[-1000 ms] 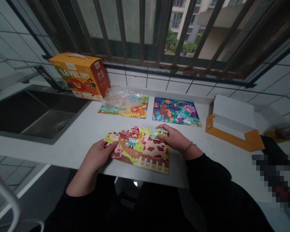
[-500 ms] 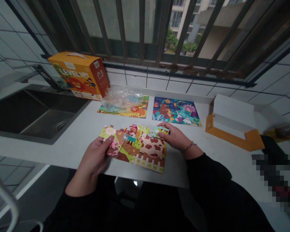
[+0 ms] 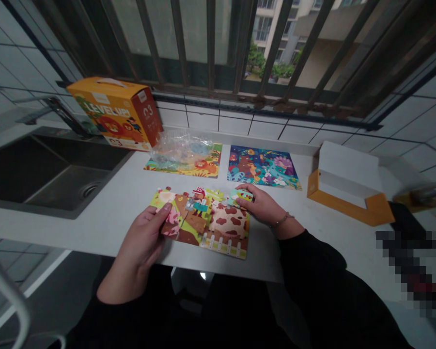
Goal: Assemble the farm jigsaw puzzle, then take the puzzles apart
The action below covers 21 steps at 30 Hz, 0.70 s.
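Observation:
A partly joined farm jigsaw puzzle [image 3: 225, 224], with a spotted cow, a farmer and a white fence, is at the counter's front edge. My left hand [image 3: 145, 237] pinches its left end, thumb on top of the pink pig part and fingers beneath. The pieces around the farmer stand slightly out of line with their neighbours. At the puzzle's upper right, my right hand [image 3: 259, 206] grips a pale green and blue puzzle piece [image 3: 236, 195] between thumb and fingers, over the cow's upper edge. Whether this piece is locked in, I cannot tell.
Behind lie a dark blue forest puzzle [image 3: 263, 167] and a yellow lion puzzle [image 3: 207, 167] under clear plastic wrapping [image 3: 179, 145]. An orange box [image 3: 116, 114] stands beside the sink [image 3: 76, 186]. To the right sits an opened white and orange box [image 3: 349, 203].
Both hands keep their grips with hardly any movement. The puzzle's middle pieces have shifted and now look stepped against the cow section. The whole view has slid slightly.

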Each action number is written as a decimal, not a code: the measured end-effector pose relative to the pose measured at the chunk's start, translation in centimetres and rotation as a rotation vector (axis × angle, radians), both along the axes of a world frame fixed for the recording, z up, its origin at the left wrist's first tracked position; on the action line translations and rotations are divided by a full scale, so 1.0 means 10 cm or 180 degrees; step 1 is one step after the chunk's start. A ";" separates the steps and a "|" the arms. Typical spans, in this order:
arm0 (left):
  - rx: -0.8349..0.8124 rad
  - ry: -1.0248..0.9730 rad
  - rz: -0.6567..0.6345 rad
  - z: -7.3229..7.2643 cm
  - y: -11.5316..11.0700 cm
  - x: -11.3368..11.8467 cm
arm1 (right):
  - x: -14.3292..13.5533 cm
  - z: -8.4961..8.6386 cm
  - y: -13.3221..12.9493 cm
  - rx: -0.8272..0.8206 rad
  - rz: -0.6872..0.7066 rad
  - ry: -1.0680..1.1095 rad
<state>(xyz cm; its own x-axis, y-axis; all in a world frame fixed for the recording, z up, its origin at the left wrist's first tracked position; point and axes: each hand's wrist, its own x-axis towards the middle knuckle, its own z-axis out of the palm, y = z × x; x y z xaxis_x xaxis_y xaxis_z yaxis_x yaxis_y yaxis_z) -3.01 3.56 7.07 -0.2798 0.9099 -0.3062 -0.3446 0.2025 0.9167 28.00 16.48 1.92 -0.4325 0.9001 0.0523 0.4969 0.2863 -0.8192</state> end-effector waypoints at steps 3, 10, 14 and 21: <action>0.0048 -0.0033 -0.0224 0.00 0.03 0.13 | 0.00 0.01 0.00 -0.0084 -0.0066 0.0034; -0.0219 0.2709 -0.0163 -0.37 0.18 0.13 | 0.00 0.01 -0.01 -0.0047 -0.0132 -0.0003; -0.0081 0.2002 -0.0349 -0.47 0.19 0.07 | 0.01 0.01 0.00 0.0033 -0.0080 0.0023; 0.0189 0.1189 0.0205 -0.37 0.20 0.05 | 0.00 0.01 0.01 -0.0037 -0.0118 -0.0018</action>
<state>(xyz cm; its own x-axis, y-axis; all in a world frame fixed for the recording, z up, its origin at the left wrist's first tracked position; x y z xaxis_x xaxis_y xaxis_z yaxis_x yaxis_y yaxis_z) -2.48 5.54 3.33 -0.4194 0.8999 -0.1197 0.0051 0.1341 0.9909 28.03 16.55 2.06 -0.3991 0.9161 0.0393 0.5115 0.2580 -0.8197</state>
